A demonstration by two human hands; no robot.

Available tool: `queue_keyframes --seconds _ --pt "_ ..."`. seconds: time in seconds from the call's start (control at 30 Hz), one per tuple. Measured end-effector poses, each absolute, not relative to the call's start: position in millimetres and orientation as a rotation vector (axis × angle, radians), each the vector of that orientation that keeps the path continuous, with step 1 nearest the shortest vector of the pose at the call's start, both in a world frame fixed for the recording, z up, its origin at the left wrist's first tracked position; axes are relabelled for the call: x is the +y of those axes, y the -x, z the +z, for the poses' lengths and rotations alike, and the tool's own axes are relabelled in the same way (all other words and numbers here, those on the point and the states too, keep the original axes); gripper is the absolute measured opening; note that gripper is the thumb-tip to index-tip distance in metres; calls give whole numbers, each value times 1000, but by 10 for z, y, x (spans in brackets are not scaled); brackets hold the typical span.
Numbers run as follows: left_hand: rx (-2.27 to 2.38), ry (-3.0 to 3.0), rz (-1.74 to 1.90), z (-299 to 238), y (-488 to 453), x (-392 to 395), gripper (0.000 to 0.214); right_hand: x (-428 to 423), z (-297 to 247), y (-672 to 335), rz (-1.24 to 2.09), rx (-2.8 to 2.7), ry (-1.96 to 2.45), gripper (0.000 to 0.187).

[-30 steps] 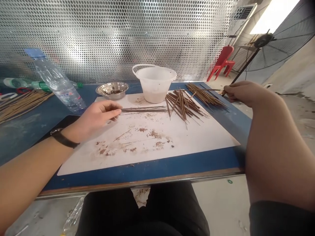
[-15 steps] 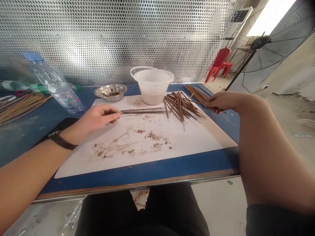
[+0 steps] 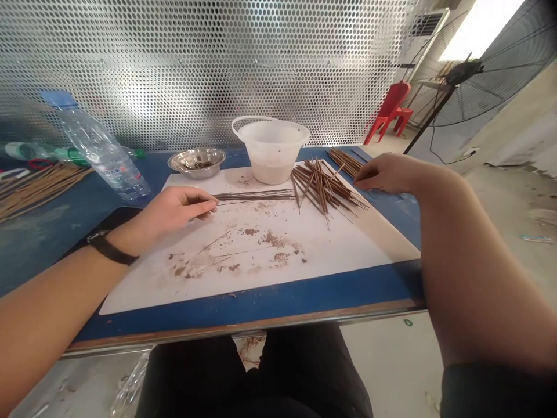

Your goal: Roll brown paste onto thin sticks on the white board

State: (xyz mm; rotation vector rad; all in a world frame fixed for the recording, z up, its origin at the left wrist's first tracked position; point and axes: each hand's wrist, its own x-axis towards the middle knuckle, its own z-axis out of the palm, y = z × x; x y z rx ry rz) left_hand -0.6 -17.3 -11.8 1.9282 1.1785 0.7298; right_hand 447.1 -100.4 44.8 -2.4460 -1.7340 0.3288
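Thin sticks (image 3: 256, 195) are pinched at one end by the left hand (image 3: 185, 204), their long axis roughly parallel to the bench (image 3: 304, 290) front, free ends toward its right edge. Near the far right corner, a brown bundle (image 3: 344, 162) is met by the right hand (image 3: 385, 174) — its grip cannot be made out.

Shows a perforated metal screen (image 3: 209, 69) spanning ten to one o'clock, mottled with bright reflections, behind a blue table (image 3: 304, 296). Has a red chair (image 3: 391, 104) at two o'clock, a large dark fan (image 3: 465, 72) farther out, and a glaring white patch of light (image 3: 483, 35) higher up. Includes a rough, pale wall (image 3: 528, 110) and worn greyish floor (image 3: 513, 191) towards three.
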Motion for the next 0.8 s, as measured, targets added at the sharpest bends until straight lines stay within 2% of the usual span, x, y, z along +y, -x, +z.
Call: queue_keyframes --seconds 0.27,0.43,0.6,0.8 --pt "1217 -2188 741 -81 49 -154 27 -1077 662 -3699 181 -2016 1901 11" --pt "1289 -2215 813 -92 108 -86 23 -646 741 -3015 262 -2416 1525 16" --pt "1408 -2260 831 -104 238 102 22 -113 639 -2346 198 -2505 1578 13" --pt "1620 -2296 899 -136 575 505 19 136 282 -1950 47 -2609 1706 13"
